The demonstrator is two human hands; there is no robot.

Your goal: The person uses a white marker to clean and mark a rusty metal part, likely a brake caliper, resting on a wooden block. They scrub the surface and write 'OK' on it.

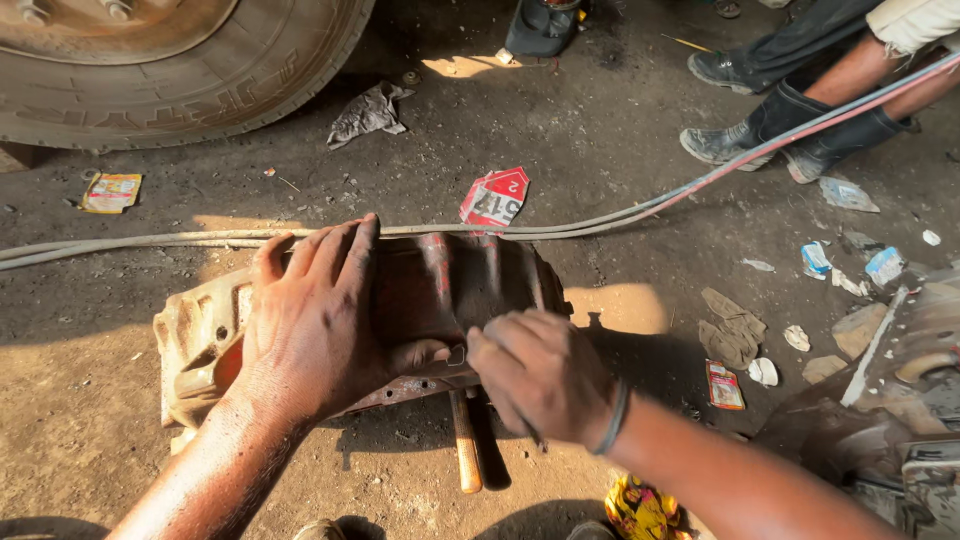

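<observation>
Rusty metal casting (440,285) lying on the dirt ground (90,400); looks heavy, rigid, greasy. Left hand (315,315) spread flat across its top, right hand (540,375) closed around a small tool at its edge

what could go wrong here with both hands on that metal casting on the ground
The left hand lies flat on the greasy metal casting, so it might slip. The right hand grips something small at the casting's near edge, close to the left thumb, which could get pinched. The hoses run just behind the casting and might snag if it shifts.
</observation>
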